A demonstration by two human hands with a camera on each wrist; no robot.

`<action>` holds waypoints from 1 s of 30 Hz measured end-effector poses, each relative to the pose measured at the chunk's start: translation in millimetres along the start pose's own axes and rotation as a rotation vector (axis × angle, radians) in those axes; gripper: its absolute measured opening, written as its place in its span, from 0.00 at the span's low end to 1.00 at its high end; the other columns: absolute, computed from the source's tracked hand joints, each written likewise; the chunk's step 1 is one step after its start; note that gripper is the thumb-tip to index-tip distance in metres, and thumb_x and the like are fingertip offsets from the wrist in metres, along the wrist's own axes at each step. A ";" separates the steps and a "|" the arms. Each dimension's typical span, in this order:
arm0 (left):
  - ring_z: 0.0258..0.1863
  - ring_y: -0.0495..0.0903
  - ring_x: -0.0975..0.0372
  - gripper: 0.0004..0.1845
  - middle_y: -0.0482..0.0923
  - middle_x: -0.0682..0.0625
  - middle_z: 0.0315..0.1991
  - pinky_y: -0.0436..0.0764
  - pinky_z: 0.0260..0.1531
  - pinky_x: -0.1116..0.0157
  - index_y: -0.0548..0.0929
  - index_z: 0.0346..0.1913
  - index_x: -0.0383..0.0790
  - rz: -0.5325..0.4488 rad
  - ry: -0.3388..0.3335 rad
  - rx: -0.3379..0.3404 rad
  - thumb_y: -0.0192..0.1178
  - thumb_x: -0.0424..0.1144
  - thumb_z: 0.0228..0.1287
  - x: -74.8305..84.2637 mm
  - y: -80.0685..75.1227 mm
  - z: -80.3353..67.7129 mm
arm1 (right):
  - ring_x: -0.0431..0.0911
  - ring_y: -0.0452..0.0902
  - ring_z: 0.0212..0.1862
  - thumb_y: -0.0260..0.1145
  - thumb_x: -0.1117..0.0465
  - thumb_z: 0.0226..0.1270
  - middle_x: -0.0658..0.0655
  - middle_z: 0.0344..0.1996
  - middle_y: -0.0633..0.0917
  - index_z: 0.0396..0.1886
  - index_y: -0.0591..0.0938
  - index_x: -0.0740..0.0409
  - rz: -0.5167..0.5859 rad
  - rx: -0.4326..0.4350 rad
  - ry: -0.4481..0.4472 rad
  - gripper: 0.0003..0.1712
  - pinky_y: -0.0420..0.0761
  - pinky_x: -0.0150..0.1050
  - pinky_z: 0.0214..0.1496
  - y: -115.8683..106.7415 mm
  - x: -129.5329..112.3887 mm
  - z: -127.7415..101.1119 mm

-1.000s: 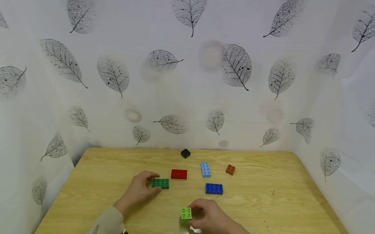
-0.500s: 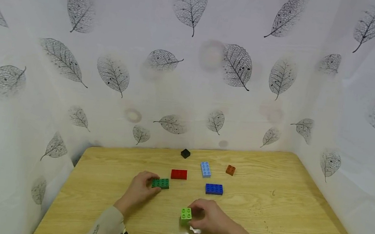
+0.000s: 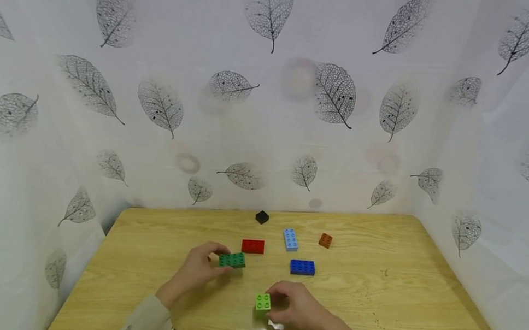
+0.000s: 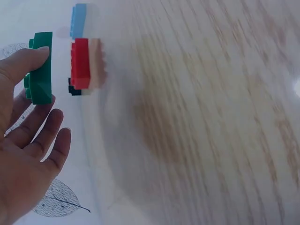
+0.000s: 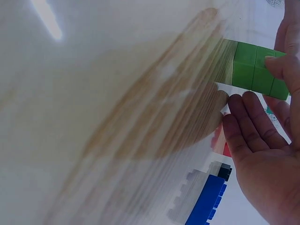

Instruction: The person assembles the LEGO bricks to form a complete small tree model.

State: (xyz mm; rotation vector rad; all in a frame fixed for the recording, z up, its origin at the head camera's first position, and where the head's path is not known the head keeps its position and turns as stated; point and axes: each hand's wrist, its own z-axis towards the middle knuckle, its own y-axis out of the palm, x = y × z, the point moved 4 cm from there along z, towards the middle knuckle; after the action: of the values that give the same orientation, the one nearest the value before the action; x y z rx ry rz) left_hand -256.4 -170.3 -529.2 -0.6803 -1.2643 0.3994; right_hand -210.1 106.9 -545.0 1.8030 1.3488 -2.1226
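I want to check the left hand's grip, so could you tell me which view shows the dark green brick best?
The left wrist view: the dark green brick is large, pinched by the left hand. The head view shows it small; the right wrist view misses it.

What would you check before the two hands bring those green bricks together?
1. Left hand grips the dark green brick: ok, thumb and fingers pinch it in the left wrist view.
2. Dark green brick is off the table: cannot tell.
3. Right hand holds the light green brick: ok.
4. Light green brick has its studs up: ok.
5. Gap between the two bricks is free: ok; red brick and dark blue brick lie farther back.
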 end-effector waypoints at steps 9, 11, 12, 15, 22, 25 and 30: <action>0.49 0.83 0.62 0.17 0.88 0.56 0.50 0.80 0.47 0.65 0.86 0.51 0.50 -0.015 0.083 -0.082 0.78 0.46 0.61 33.2 -0.2 -12.7 | 0.38 0.83 0.52 0.77 0.51 0.65 0.38 0.47 0.87 0.53 0.87 0.43 0.003 0.000 -0.007 0.18 0.81 0.34 0.57 0.2 -0.1 -1.0; 0.49 0.83 0.62 0.17 0.88 0.57 0.49 0.80 0.46 0.64 0.85 0.50 0.51 -0.039 0.099 -0.105 0.78 0.47 0.61 38.8 1.4 -15.4 | 0.38 0.83 0.52 0.77 0.51 0.65 0.38 0.47 0.87 0.53 0.87 0.43 0.005 0.000 -0.005 0.18 0.81 0.34 0.57 0.4 -0.1 -1.0; 0.49 0.83 0.62 0.18 0.88 0.57 0.49 0.80 0.46 0.65 0.85 0.50 0.52 -0.049 0.103 -0.117 0.78 0.47 0.61 41.2 2.4 -16.8 | 0.38 0.83 0.52 0.77 0.51 0.65 0.38 0.47 0.87 0.53 0.87 0.43 0.005 0.001 -0.005 0.18 0.81 0.34 0.58 0.4 -0.2 -1.0; 0.48 0.83 0.63 0.18 0.88 0.57 0.49 0.79 0.46 0.65 0.85 0.50 0.52 -0.074 0.116 -0.152 0.78 0.48 0.60 47.0 6.0 -20.9 | 0.38 0.83 0.52 0.77 0.51 0.65 0.38 0.47 0.87 0.53 0.87 0.42 0.007 -0.001 0.001 0.17 0.81 0.35 0.58 0.3 -0.5 -0.7; 0.46 0.82 0.68 0.17 0.88 0.60 0.46 0.79 0.44 0.66 0.84 0.50 0.54 -0.119 0.114 -0.233 0.77 0.48 0.60 53.5 15.0 -29.7 | 0.38 0.82 0.53 0.77 0.51 0.65 0.37 0.48 0.87 0.53 0.87 0.41 0.012 -0.002 0.010 0.17 0.81 0.36 0.59 0.2 -1.4 -0.8; 0.45 0.82 0.68 0.17 0.87 0.60 0.45 0.78 0.43 0.67 0.83 0.50 0.53 -0.141 0.108 -0.262 0.77 0.48 0.61 54.9 17.7 -32.8 | 0.36 0.82 0.53 0.77 0.51 0.65 0.37 0.47 0.87 0.52 0.87 0.40 0.016 -0.002 0.010 0.17 0.81 0.35 0.59 0.3 -1.2 -0.9; 0.44 0.81 0.68 0.16 0.87 0.60 0.45 0.79 0.43 0.68 0.83 0.49 0.53 -0.158 0.111 -0.293 0.77 0.47 0.62 55.6 22.1 -36.7 | 0.35 0.82 0.52 0.78 0.52 0.65 0.37 0.47 0.87 0.51 0.87 0.39 0.030 -0.006 0.009 0.16 0.81 0.35 0.59 0.9 -0.7 -0.5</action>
State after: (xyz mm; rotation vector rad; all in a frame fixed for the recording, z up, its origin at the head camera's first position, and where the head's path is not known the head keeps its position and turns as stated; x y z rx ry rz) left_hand -204.1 -128.3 -508.5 -0.8314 -1.2729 0.0443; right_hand -209.0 106.4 -544.9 1.8207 1.3197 -2.0966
